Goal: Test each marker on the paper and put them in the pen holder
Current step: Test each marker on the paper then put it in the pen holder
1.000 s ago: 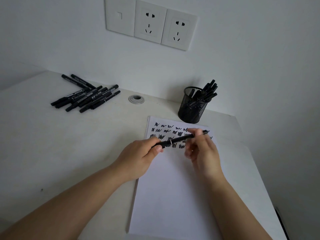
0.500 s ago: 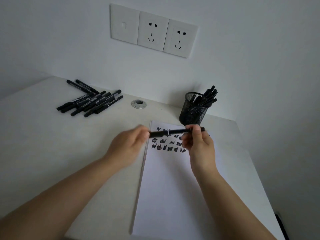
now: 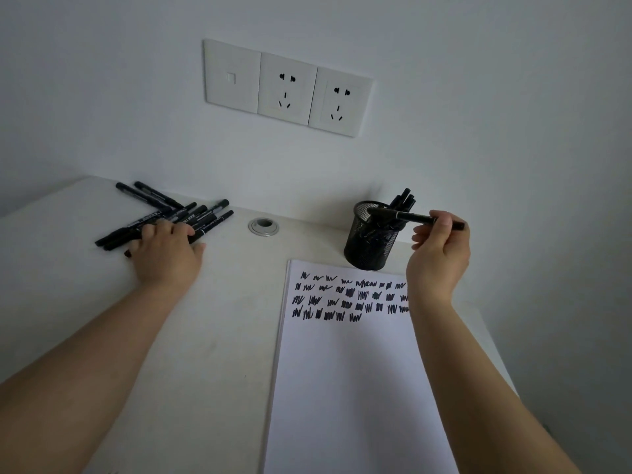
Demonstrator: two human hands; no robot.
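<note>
1. Right hand up over the desk's far right corner, thumb and curled fingers pinching a black marker near its rear end.
2. Marker lying almost level, free tip poking across the rim of the black mesh pen holder; short rear end sticking out past the knuckles to the right.
3. More capped markers already standing in the holder, leaning toward the wall.
4. Left hand palm-down at the far left edge, fingers curled onto the loose pile of black markers; cannot tell whether one is truly gripped.
5. White paper along the desk's right side, top edge just beside the holder's base, rows of black test scribbles across the top, plenty of blank sheet below.
6. Bare desktop between pile and paper; grey cable grommet near the back edge.
7. White print on the marker barrels, too small to read.
</note>
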